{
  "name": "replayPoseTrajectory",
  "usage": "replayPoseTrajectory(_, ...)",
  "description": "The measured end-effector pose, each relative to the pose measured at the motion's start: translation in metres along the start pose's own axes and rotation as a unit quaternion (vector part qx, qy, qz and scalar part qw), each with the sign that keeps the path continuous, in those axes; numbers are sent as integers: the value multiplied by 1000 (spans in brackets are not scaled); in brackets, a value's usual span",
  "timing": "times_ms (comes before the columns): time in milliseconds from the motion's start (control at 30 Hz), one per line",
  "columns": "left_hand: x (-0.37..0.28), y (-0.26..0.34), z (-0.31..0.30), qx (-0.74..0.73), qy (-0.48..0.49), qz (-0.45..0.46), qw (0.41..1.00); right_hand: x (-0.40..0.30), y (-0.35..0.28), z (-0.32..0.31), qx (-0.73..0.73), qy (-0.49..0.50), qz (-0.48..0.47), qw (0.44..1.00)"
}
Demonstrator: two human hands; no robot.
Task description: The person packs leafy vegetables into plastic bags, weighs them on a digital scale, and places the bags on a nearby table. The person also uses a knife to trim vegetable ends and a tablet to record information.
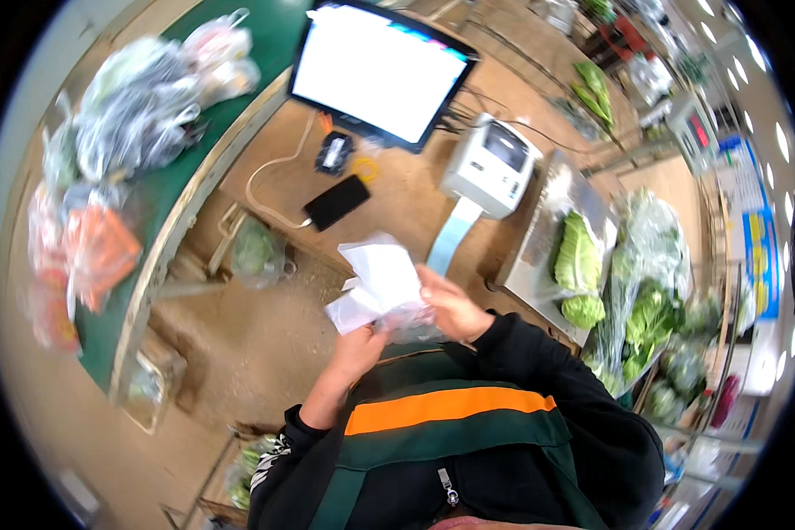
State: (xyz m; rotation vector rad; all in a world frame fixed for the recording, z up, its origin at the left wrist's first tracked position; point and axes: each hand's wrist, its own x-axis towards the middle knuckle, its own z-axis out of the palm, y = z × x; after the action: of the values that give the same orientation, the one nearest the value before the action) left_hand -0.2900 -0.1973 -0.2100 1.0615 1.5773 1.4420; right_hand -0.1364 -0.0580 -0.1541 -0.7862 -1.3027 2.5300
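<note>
White paper slips fan out above a clear plastic bag, close to my body. My left hand grips the lower edge of the slips and bag. On the other side, my right hand is closed on the bag, partly blurred. Just above that hand, a pale blue label strip hangs from a white label printer. What lies inside the bag cannot be told.
A monitor, a phone on a cable and a black device stand on the wooden table. Bagged goods lie on a green belt. A metal scale bears a bagged cabbage; leafy greens are beyond.
</note>
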Motion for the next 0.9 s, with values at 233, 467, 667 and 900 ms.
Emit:
replayPoseTrajectory(233, 69, 2, -20, -452, 196, -269, 828, -112, -32, -127, -492, 355, -126, 785)
replayPoseTrajectory(467, 71, 106, 69, 255, -94, -38, 962, -114, -51, -63, -662, 295, -288, 626)
replayPoseTrajectory(667, 80, 65, 73, 527, -185, 75, 826, -121, -80, -155, -632, 327, -280, 644)
replayPoseTrajectory(900, 57, 21, 35, 425, -45, -182, 886, -181, -122, -241, -732, 544, 114, 394)
